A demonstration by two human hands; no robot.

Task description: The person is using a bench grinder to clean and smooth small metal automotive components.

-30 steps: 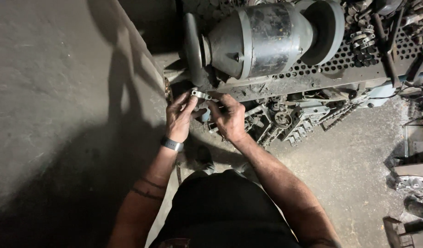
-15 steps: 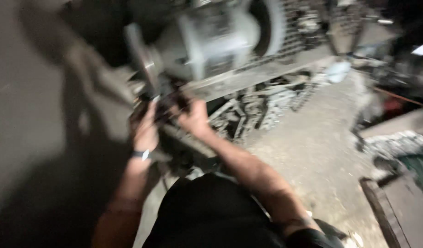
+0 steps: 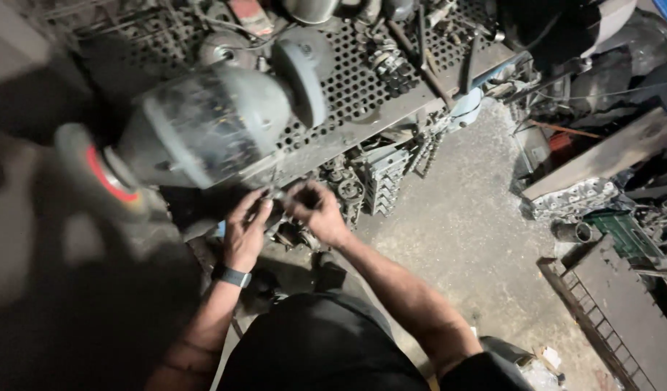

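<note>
Down below the bench grinder (image 3: 210, 130), the left hand (image 3: 245, 233) and right hand (image 3: 317, 213) both pinch a small metal part (image 3: 274, 194) between fingertips, held close under the motor housing, seemingly so it stays steady at the perforated bench (image 3: 362, 87).

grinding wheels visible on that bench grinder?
2. One wheel at the left end of the grinder motor, red centre showing; one at its right end, above the perforated bench. Both hands sit below the motor.
</note>
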